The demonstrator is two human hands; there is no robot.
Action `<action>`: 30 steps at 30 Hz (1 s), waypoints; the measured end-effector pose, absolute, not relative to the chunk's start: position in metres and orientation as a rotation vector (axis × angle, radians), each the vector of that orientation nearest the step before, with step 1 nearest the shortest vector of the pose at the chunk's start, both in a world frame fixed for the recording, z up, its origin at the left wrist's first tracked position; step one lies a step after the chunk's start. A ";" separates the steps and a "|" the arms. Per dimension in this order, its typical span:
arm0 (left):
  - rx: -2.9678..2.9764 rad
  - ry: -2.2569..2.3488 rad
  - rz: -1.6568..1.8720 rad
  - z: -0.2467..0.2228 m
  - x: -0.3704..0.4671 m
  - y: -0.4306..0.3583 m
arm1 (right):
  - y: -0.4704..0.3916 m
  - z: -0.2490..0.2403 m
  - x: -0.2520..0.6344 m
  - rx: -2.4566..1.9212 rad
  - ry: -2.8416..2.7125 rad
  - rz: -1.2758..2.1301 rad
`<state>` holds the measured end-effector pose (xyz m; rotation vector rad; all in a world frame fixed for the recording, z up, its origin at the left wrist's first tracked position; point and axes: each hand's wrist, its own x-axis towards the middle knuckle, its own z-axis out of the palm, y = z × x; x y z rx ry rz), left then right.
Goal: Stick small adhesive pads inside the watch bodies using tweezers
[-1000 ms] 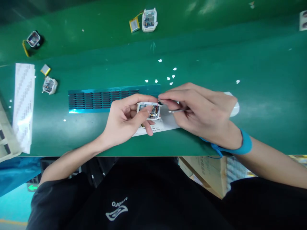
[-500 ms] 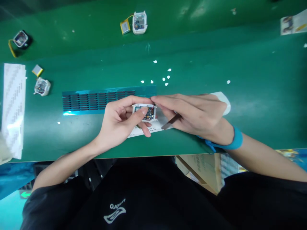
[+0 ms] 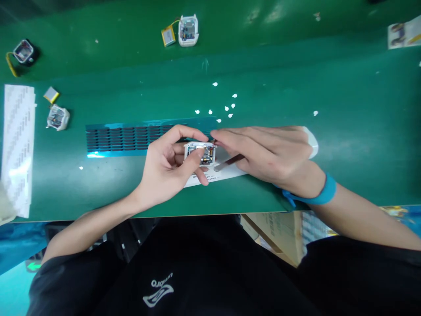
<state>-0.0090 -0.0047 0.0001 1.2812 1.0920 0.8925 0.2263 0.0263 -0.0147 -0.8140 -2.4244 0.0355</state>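
My left hand (image 3: 167, 162) grips a small white watch case (image 3: 215, 159) with an exposed circuit board inside. The thumb lies over the board, the index finger arches to the upper edge, and other fingers are beneath. My right hand (image 3: 266, 151) is closed around a flat metal tool with a rounded end (image 3: 230, 162), which points left below the case's right side. At the case's upper right corner, the right thumb and index fingertips are pinched together; whatever lies between them is too small to make out. A white printed sheet (image 3: 226, 172) lies under both hands.
Blue film with rows of black strips (image 3: 115, 138) lies left of the hands. Several small white round tabs (image 3: 215, 84) are scattered beyond them. Opened watch cases (image 3: 188, 31) with batteries stand at the back and left. A long white sheet (image 3: 18, 149) lies far left.
Another small white tab now shows on the table just beyond my right fingertips. My left index finger arches higher, and the watch case has shifted slightly right.
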 end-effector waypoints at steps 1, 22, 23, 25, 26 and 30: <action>1.281 1.099 0.900 0.000 -0.009 -0.005 | 0.026 -0.013 0.229 -0.835 -2.475 0.060; 1.357 1.225 1.162 -0.007 0.007 -0.019 | 0.004 -0.018 0.216 -0.782 -2.481 -0.034; 1.361 1.226 1.147 -0.008 0.007 -0.019 | 0.005 -0.018 0.215 -0.797 -2.466 0.059; 1.377 1.216 1.128 -0.008 0.006 -0.019 | 0.008 -0.015 0.213 -0.849 -2.389 0.268; 1.386 1.200 1.123 -0.008 0.005 -0.020 | 0.009 -0.014 0.211 -0.869 -2.333 0.362; 1.417 1.124 1.108 -0.010 0.002 -0.022 | 0.014 -0.007 0.207 -0.972 -2.191 0.702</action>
